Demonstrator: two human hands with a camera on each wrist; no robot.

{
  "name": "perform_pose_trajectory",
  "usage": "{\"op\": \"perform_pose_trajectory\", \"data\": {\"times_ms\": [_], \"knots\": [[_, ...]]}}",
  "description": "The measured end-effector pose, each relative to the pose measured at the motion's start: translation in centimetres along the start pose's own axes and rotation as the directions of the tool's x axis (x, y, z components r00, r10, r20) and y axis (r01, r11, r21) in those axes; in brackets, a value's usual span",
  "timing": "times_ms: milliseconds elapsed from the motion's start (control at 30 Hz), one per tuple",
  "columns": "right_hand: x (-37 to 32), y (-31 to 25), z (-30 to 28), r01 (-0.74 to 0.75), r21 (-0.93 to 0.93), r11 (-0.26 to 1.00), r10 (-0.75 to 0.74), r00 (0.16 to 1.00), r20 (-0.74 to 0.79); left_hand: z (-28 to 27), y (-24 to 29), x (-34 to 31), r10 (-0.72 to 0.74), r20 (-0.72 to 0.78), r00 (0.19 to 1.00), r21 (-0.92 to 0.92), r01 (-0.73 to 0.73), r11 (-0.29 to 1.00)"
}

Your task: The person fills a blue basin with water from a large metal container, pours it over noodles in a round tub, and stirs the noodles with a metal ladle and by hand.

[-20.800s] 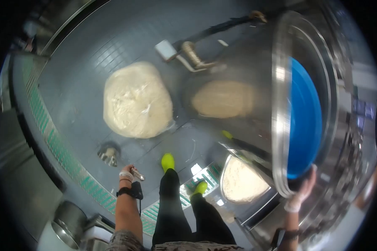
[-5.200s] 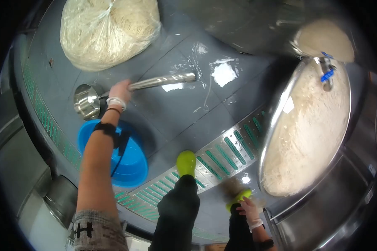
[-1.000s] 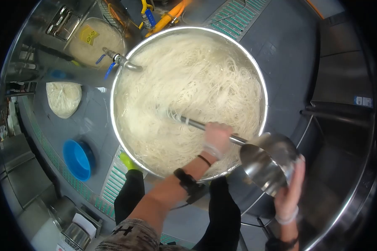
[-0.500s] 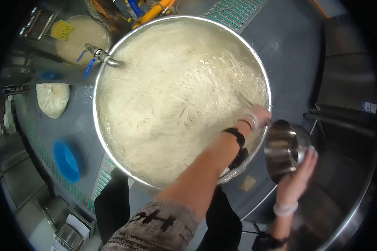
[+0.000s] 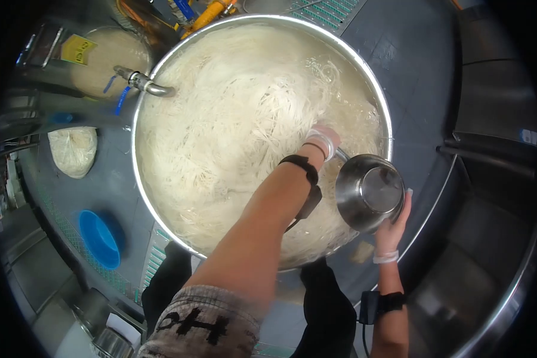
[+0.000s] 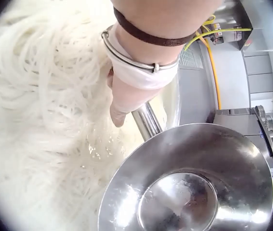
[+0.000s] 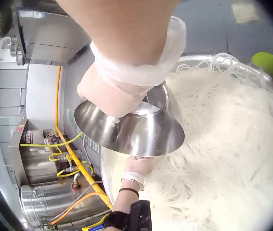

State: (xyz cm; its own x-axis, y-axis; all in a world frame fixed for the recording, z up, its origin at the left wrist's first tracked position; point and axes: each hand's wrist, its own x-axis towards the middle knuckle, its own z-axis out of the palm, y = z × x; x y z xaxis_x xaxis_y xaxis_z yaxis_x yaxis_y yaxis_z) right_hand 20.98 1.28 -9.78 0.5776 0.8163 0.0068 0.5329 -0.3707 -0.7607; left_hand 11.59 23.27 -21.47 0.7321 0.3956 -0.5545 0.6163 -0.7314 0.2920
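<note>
Gripping the handle (image 6: 147, 121) of a steel ladle (image 5: 370, 191) in the left hand (image 5: 324, 137), with wrapped fingers; touching the ladle's bowl (image 6: 233, 159) with the right hand (image 5: 392, 231), but unable to tell whether curled on it or merely laid against it; holding the ladle tilted over white noodles (image 5: 232, 113) in a round metal vat (image 5: 388, 128), toward the right side; well apart from a blue basin (image 5: 99, 240) on the floor (image 5: 420, 89).

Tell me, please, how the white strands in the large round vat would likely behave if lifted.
The white strands would probably droop, as they lie in loose curls. They look likely to be slippery, with wet glints among them. They might also come up tangled, since many of them overlap.
</note>
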Motion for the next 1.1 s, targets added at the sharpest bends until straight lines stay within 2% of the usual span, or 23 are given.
{"op": "perform_pose_trajectory", "data": {"times_ms": [133,200,267,333,367,433,633,700,767,833,900,933,967,1000,1067,1100], "knots": [[-2.1,-3.4,-0.7,0.019,0.041,0.999,-0.021,0.998,0.060,0.2,-0.7,-3.9,-0.036,-0.001,0.999,0.011,0.036,0.999],[-3.4,-4.2,-0.8,-0.031,0.149,0.988,0.017,0.996,0.093,0.1,-1.0,-6.1,-0.026,-0.006,1.000,0.036,0.027,0.999],[-4.9,-5.0,-1.2,-0.046,0.175,0.983,0.024,0.991,0.130,0.8,-1.2,-7.8,-0.043,0.046,0.998,0.064,0.040,0.997],[-6.7,-5.7,-1.3,-0.097,0.225,0.970,0.063,0.986,0.153,0.0,-0.4,-11.2,-0.087,0.075,0.993,0.005,0.087,0.996],[-7.9,-5.6,-1.2,-0.131,0.266,0.955,0.090,0.983,0.159,1.2,-0.4,-11.7,-0.091,0.070,0.993,0.066,0.086,0.994],[-9.6,-6.5,-1.5,-0.128,0.251,0.959,0.088,0.982,0.166,1.6,-0.1,-13.7,-0.100,0.063,0.993,0.132,0.091,0.987],[-13.1,-8.6,-2.7,-0.159,0.234,0.959,0.110,0.972,0.207,2.8,1.0,-18.6,-0.172,0.138,0.976,0.101,0.159,0.982],[-13.5,-8.6,-3.4,-0.119,0.182,0.976,0.076,0.971,0.225,3.4,1.4,-20.1,-0.178,-0.017,0.984,0.018,0.179,0.984],[-13.8,-9.1,-3.9,-0.080,0.128,0.988,0.047,0.968,0.246,2.8,1.9,-21.4,-0.207,0.005,0.978,-0.028,0.207,0.978],[-13.8,-11.3,-4.9,0.072,0.040,0.997,-0.080,0.965,0.249,2.0,2.4,-22.9,-0.241,0.031,0.970,-0.074,0.242,0.967],[-14.3,-12.9,-6.6,0.088,-0.011,0.996,-0.082,0.959,0.272,2.0,3.5,-23.7,-0.207,-0.055,0.977,-0.080,0.202,0.976],[-14.7,-13.9,-7.7,0.104,-0.064,0.993,-0.081,0.954,0.288,2.4,4.3,-24.0,-0.208,-0.052,0.977,-0.086,0.203,0.975],[-14.9,-14.5,-9.2,0.144,-0.140,0.980,-0.095,0.947,0.308,3.0,5.5,-24.2,-0.144,-0.181,0.973,-0.152,0.118,0.981],[-15.4,-15.1,-10.8,0.123,-0.149,0.981,-0.075,0.952,0.296,3.4,6.9,-24.5,-0.089,-0.311,0.946,-0.205,0.025,0.979],[-16.5,-16.6,-14.3,0.094,-0.243,0.966,-0.017,0.953,0.302,3.8,10.7,-24.9,-0.071,-0.448,0.891,-0.269,-0.058,0.961],[-17.2,-17.5,-15.9,0.081,-0.256,0.963,0.000,0.954,0.301,3.2,12.4,-25.4,-0.053,-0.430,0.901,-0.316,-0.095,0.944]]}}
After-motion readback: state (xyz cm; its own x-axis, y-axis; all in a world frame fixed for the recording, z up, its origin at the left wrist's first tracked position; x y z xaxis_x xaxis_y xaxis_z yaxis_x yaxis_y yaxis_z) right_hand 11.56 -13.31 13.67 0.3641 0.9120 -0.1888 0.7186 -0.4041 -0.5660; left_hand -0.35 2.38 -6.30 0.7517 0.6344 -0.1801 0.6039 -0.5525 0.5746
